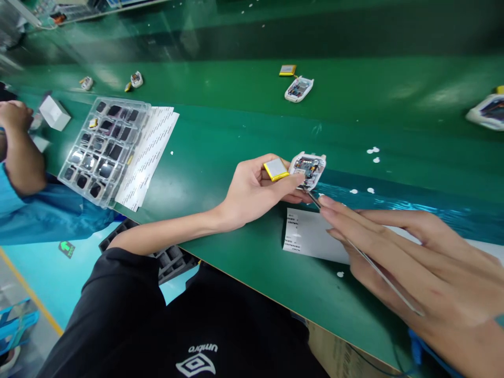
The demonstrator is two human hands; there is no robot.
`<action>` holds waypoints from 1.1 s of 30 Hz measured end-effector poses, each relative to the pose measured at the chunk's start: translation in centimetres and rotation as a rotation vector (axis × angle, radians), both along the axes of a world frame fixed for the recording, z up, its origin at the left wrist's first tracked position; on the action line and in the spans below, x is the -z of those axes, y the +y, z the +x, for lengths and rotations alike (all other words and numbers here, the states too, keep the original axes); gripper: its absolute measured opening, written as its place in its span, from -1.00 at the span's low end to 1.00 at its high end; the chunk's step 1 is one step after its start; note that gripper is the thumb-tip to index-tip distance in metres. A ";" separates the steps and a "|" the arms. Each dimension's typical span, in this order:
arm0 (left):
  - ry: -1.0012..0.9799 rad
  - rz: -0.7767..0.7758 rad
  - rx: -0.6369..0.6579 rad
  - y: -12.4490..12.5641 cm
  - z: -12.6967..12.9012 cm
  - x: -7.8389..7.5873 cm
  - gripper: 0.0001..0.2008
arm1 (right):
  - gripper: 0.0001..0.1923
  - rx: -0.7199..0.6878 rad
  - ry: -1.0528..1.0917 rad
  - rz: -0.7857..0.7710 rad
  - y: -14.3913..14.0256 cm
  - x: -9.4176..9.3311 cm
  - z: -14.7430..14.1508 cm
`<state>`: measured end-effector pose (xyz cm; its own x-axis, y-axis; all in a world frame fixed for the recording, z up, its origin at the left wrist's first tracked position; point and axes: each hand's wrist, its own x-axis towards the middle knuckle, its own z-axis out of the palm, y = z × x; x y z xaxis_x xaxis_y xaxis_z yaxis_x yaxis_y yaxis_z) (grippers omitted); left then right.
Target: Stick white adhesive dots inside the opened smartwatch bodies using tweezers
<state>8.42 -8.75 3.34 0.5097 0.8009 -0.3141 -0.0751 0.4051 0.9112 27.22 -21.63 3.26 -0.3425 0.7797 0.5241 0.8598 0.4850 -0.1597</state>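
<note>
Left hand grips the open white device shell and its yellow battery near the surface's near edge; right hand pinches tweezers, tip in the exposed board; battery not yet seated, casing unclosed.

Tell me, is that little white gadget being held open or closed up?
Open: the white gadget in the left hand shows bare circuitry inside, its yellow-edged battery lifted out beside it.
</note>
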 end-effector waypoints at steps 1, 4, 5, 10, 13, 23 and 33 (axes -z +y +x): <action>0.004 0.014 -0.004 0.0 0.1 0.2 -0.86 | -0.10 0.002 0.010 0.022 0.1 0.1 -0.1; -0.002 0.053 -0.001 0.1 0.1 0.6 -0.87 | -0.10 0.013 0.037 0.039 0.1 0.3 -0.2; -0.010 0.058 0.005 0.1 0.1 0.7 -0.86 | -0.10 0.022 0.039 0.024 0.1 0.4 -0.2; -0.064 0.051 0.034 0.1 -0.2 0.6 -0.85 | -0.07 0.027 0.040 0.030 0.4 0.4 -0.2; -0.062 0.054 0.052 0.1 -0.2 0.8 -0.85 | -0.09 0.015 0.070 0.056 0.6 0.6 -0.3; 0.311 0.690 -0.097 6.8 -1.2 3.7 -0.71 | -0.08 0.045 0.030 0.087 0.2 0.4 0.1; 0.894 1.250 -0.328 22.9 -2.8 6.8 -0.84 | -0.17 -0.014 0.013 0.222 0.4 1.2 -0.2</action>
<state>5.63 14.13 -3.43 0.2867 0.8087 0.5136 0.7210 -0.5351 0.4402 27.01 -21.19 2.03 -0.3445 0.6400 0.6868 0.8516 0.5210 -0.0584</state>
